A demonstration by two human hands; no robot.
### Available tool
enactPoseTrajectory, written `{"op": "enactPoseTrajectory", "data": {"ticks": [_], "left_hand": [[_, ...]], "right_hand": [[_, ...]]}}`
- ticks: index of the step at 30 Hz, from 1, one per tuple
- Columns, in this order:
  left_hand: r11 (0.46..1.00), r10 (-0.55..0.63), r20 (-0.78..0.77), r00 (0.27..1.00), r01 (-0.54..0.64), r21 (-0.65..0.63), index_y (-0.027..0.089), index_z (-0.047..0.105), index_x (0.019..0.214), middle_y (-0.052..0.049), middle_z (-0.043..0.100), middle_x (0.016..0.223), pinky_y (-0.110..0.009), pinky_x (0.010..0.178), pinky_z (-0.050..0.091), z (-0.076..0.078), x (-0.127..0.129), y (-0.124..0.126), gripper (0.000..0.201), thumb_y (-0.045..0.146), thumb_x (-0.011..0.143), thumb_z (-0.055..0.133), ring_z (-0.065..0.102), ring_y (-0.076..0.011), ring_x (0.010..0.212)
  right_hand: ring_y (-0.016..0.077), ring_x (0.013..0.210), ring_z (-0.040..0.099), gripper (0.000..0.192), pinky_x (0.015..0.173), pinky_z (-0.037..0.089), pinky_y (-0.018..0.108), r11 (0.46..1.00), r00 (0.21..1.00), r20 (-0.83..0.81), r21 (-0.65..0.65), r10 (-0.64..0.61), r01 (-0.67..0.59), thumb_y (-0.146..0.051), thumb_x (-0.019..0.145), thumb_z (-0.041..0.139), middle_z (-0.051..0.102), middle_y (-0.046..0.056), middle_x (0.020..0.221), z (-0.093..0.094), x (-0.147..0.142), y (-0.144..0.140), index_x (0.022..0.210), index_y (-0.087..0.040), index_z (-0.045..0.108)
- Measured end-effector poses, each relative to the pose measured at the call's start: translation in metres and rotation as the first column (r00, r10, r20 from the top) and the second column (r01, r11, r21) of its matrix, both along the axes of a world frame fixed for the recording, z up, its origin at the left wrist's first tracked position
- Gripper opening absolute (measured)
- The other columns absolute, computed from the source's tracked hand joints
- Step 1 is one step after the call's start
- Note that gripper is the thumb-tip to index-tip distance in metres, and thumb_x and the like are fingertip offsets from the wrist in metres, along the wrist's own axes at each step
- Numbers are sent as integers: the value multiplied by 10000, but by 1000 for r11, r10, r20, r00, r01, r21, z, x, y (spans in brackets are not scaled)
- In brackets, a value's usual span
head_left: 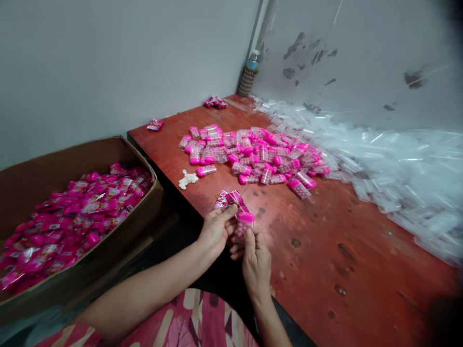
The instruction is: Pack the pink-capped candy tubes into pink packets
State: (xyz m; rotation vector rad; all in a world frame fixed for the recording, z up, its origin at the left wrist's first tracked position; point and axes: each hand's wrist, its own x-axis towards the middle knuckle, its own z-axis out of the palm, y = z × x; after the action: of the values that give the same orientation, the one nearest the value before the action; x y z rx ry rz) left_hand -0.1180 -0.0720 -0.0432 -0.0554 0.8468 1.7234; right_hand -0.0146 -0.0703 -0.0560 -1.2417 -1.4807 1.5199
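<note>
My left hand [216, 230] pinches a printed pink plastic wrapper [231, 199] just above the near edge of the red table [325, 250]. My right hand [255, 260] grips a small clear candy bottle with a pink cap [245, 219], its capped end poking into the wrapper's mouth. Both hands are close together and touch the same two items. A heap of the same pink-capped bottles [253, 154] lies further back on the table.
A cardboard box [21, 188] at my left holds many wrapped pink packs [72, 217]. Clear plastic sleeves [398, 164] pile along the table's right side. A white lump [188, 179], loose pink packs [155, 125] and a bottle [249, 72] in the corner.
</note>
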Motion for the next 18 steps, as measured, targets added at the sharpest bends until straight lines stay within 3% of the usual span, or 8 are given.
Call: {"op": "enactPoseTrajectory", "data": {"ticks": [6,13,15,18], "left_hand": [[992,-109,-160,981,117,41,117,543,713,4,556,552,-196,411,393,-1,-5,-3,239,287,640,693,499,-82,426],[973,-229,-202,952,227,-32,88,590,695,-27,574,542,-202,398,393,-6,-9,-1,258,301,611,710,513,-95,429],[964,-265,-224,938,263,-41,86,598,670,-32,576,523,-205,388,396,-4,-11,0,246,298,611,706,514,-100,416],[957,-287,-294,912,287,-45,90,601,631,-27,573,496,-213,385,403,-2,-15,1,226,285,600,711,514,-106,393]], "right_hand": [[85,412,534,269,354,446,190,991,982,-157,-64,106,-117,-446,849,394,594,-22,652,-9,0,2,881,-193,479],[90,413,517,262,393,451,196,995,999,33,94,23,-26,-437,841,418,548,-40,563,-11,0,0,888,-189,488],[85,410,515,259,372,436,186,998,999,-22,43,45,-44,-445,836,424,565,-33,590,-11,-1,1,867,-194,483],[77,357,488,291,298,370,166,978,969,-222,-152,109,-145,-475,839,387,575,-33,579,-13,-2,4,800,-197,465]]}}
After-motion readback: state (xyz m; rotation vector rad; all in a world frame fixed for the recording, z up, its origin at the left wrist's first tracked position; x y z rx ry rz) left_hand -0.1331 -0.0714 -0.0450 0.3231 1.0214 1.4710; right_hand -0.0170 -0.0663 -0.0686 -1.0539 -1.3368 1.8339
